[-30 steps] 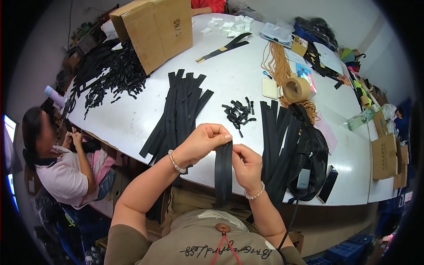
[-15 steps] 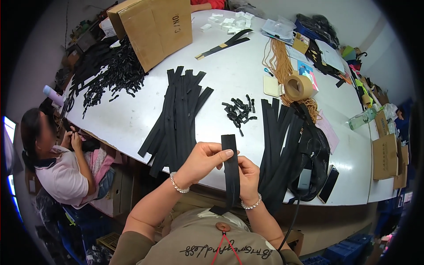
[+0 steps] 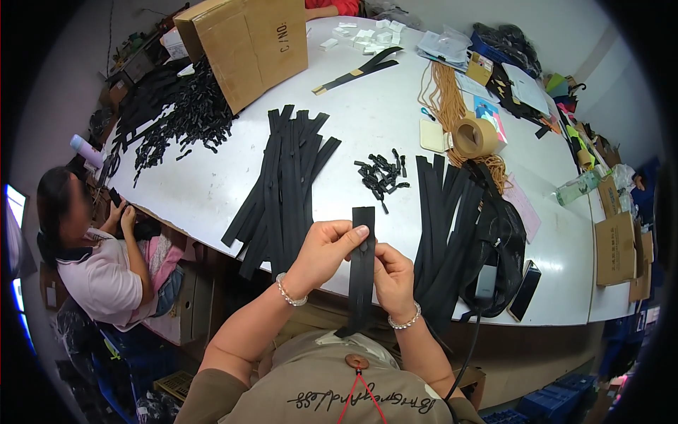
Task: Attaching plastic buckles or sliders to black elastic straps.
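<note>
Upright in front of my chest hangs a black zipper (image 3: 361, 286), its lower end by my shirt. My left hand (image 3: 323, 256) pinches it near the top, thumb over the front. My right hand (image 3: 395, 281) is closed at its right edge, fingertips beside a small dark piece that looks like the slider. Just beyond my hands lies a small heap of black zipper pulls (image 3: 381, 174). A stack of black zippers (image 3: 286, 187) fans out to the left of them, and more black zippers (image 3: 441, 233) lie to the right.
A cardboard box (image 3: 258, 53) leans over a large heap of black pulls (image 3: 187, 106) at the far left. On the right are a tape roll (image 3: 474, 138), brown cord (image 3: 445, 92), a black mesh bag (image 3: 498, 247) and a phone (image 3: 524, 291). A co-worker (image 3: 106, 275) sits at left.
Both hands and the zipper have shifted slightly up and left. My left thumb sits a little higher. At the left, the co-worker's hands have moved slightly.
</note>
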Demonstrator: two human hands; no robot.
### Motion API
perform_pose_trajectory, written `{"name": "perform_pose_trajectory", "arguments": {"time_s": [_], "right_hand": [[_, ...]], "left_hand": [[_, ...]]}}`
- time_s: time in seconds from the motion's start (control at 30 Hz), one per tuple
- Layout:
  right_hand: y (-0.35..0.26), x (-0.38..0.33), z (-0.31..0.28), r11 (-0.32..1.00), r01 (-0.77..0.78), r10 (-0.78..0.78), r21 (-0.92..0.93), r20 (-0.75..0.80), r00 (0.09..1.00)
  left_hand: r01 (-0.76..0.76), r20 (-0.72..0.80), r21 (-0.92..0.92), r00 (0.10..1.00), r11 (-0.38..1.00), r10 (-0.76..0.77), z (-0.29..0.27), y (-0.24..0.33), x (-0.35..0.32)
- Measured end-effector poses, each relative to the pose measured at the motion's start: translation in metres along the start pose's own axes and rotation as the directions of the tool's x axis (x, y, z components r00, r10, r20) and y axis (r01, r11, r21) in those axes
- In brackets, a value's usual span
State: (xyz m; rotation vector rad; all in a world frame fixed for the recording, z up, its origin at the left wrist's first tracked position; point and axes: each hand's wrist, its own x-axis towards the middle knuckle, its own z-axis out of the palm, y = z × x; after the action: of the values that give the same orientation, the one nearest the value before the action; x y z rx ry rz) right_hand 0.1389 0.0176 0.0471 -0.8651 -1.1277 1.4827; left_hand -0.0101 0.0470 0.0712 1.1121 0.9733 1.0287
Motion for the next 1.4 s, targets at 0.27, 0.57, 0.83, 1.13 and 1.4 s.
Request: {"name": "perform_pose_trajectory", "arguments": {"time_s": [0.27,0.57,0.83,1.13,1.4], "right_hand": [[0.007,-0.004,0.002,0.992,0.074,-0.076,-0.103,-0.017,0.997],[0.018,-0.018,0.005,0.981,0.088,-0.077,-0.175,0.07,0.995],[0.029,-0.02,0.011,0.994,-0.086,0.091,-0.072,0.074,0.993],[0.03,-0.017,0.011,0.981,0.006,0.013,-0.196,0.094,0.995],[0.032,-0.013,0.004,0.958,0.07,-0.024,-0.279,0.164,0.986]], "left_hand": [[-0.006,-0.068,-0.001,0.998,1.0,0.006,-0.003,0.0,0.008],[-0.01,-0.156,-0.061,0.988,0.998,0.0,-0.016,-0.002,0.02],[0.066,-0.149,-0.135,0.985,0.989,-0.087,-0.019,-0.012,0.015],[0.013,-0.247,-0.317,0.964,0.948,-0.096,-0.011,-0.027,0.013],[-0.003,-0.253,-0.387,0.962,0.922,-0.103,-0.015,-0.043,0.019]]}}
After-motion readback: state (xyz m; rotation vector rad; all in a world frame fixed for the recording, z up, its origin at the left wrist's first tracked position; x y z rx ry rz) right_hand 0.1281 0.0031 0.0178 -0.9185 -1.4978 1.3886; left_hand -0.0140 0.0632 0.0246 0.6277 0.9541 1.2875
